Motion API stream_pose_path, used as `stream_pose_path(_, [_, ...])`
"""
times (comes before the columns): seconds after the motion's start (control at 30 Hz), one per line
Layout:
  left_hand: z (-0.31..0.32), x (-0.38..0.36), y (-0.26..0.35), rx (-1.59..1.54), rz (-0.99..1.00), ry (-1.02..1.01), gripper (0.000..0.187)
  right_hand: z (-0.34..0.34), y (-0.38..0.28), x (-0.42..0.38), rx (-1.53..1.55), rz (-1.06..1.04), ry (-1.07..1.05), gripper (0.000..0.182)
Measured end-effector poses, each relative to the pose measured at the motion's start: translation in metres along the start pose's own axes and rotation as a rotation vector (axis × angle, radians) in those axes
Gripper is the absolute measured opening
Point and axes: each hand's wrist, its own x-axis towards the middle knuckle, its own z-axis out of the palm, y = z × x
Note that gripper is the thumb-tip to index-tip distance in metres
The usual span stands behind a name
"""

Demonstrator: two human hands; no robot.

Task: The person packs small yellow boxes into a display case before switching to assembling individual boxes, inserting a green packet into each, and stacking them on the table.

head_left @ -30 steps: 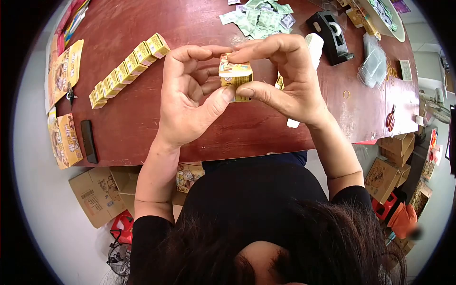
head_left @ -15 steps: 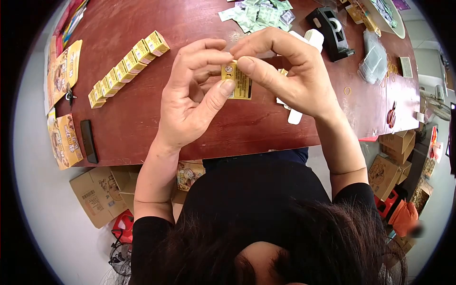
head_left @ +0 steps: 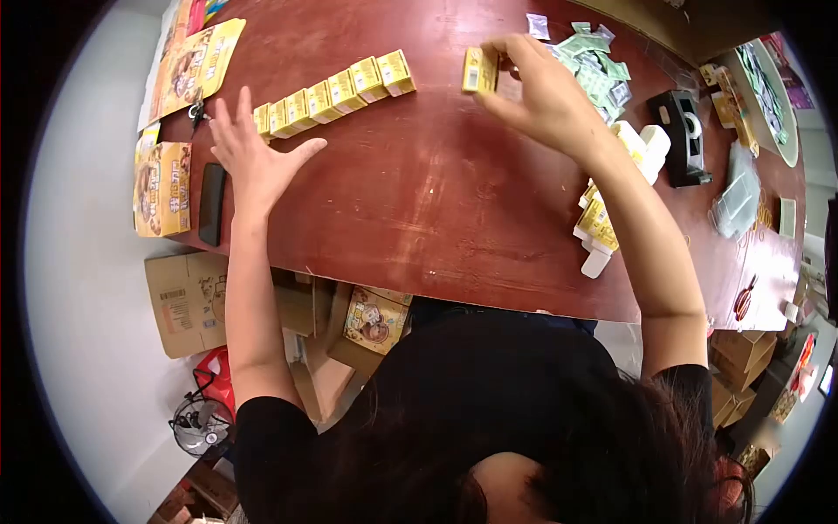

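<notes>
A small yellow box (head_left: 476,72) is gripped between the thumb and fingers of my right hand (head_left: 546,103), over the far middle of the red table. My left hand (head_left: 250,159) is open, its fingers spread and thumb stretched out, holding nothing. It hovers at the near left end of a slanting row of small yellow boxes (head_left: 321,102) and overlaps the last of them in this view. The row stands to the left of the box in my right hand. Beneath my right forearm lie flattened yellow and white cartons (head_left: 601,218), partly hidden by the arm.
Green and purple sachets (head_left: 596,74) are heaped behind my right hand. A black tape dispenser (head_left: 685,140), clear plastic bags (head_left: 738,196) and red scissors (head_left: 745,299) lie on the right. On the left are a phone (head_left: 212,203) and a printed yellow display box (head_left: 163,189).
My hands have parted. The right has carried the small yellow box away to the far middle, while the left has let go and moved left to the row with spread fingers. The view has shifted.
</notes>
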Motion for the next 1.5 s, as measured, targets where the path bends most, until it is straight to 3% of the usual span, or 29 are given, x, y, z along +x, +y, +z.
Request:
stream_pose_path(0.17, [0.030, 0.004, -0.041, -0.260, -0.037, -0.177, 0.121, 0.062, 0.028, 0.077, -0.023, -0.130, -0.261, 0.072])
stream_pose_path(0.23, [0.035, 0.008, -0.044, -0.248, -0.014, -0.151, 0.113, 0.075, 0.018, 0.082, -0.007, -0.027, -0.383, 0.078])
stream_pose_path(0.3, [0.045, 0.015, -0.047, -0.270, -0.020, -0.162, 0.102, 0.089, 0.006, 0.083, -0.046, 0.038, -0.378, 0.077])
stream_pose_path(0.33, [0.050, 0.018, -0.049, -0.261, -0.015, -0.145, 0.087, 0.094, 0.002, 0.082, -0.059, 0.078, -0.377, 0.077])
stream_pose_path(0.4, [0.062, 0.034, -0.068, -0.311, 0.011, -0.157, 0.083, 0.108, -0.006, 0.085, -0.102, 0.092, -0.314, 0.071])
stream_pose_path(0.47, [0.070, 0.055, -0.086, -0.411, 0.061, -0.164, 0.070, 0.114, -0.024, 0.086, -0.147, 0.265, -0.241, 0.059])
stream_pose_path(0.63, [0.078, 0.109, -0.127, -0.631, 0.234, -0.344, 0.067, 0.131, -0.048, 0.095, -0.188, 0.303, -0.259, 0.060])
stream_pose_path(0.73, [0.079, 0.125, -0.140, -0.507, 0.349, -0.376, 0.068, 0.130, -0.050, 0.102, -0.181, 0.247, -0.330, 0.073])
stream_pose_path(0.87, [0.074, 0.128, -0.148, -0.442, 0.378, -0.414, 0.086, 0.110, -0.054, 0.098, -0.236, 0.249, -0.385, 0.090])
stream_pose_path(0.93, [0.055, 0.119, -0.128, -0.694, 0.183, -0.489, 0.089, 0.080, -0.066, 0.080, -0.252, 0.261, -0.316, 0.104])
stream_pose_path(1.03, [0.029, 0.103, -0.080, -0.426, 0.296, -0.228, 0.081, 0.006, -0.065, 0.021, -0.252, 0.266, -0.187, 0.105])
stream_pose_path(1.07, [0.022, 0.093, -0.055, -0.466, 0.277, -0.168, 0.072, -0.020, -0.058, -0.004, -0.300, 0.288, -0.182, 0.104])
stream_pose_path(1.13, [0.010, 0.067, 0.004, -0.685, 0.263, -0.136, 0.064, -0.042, -0.025, -0.074, -0.629, 0.274, 0.038, 0.104])
stream_pose_path(1.27, [0.014, 0.019, 0.119, -1.149, 0.273, -0.316, 0.054, -0.072, -0.029, -0.172, -0.670, 0.411, -0.124, 0.107])
stream_pose_path(1.37, [0.017, -0.007, 0.201, -1.428, 0.227, -0.482, 0.049, -0.048, -0.031, -0.197, -0.670, 0.386, -0.056, 0.091])
stream_pose_path(1.4, [0.011, -0.014, 0.221, -1.435, 0.235, -0.530, 0.047, -0.044, -0.028, -0.199, -0.618, 0.399, 0.014, 0.074])
stream_pose_path(1.5, [0.006, -0.029, 0.254, -1.453, 0.260, -0.578, 0.042, -0.047, -0.014, -0.206, -0.595, 0.371, 0.067, 0.064])
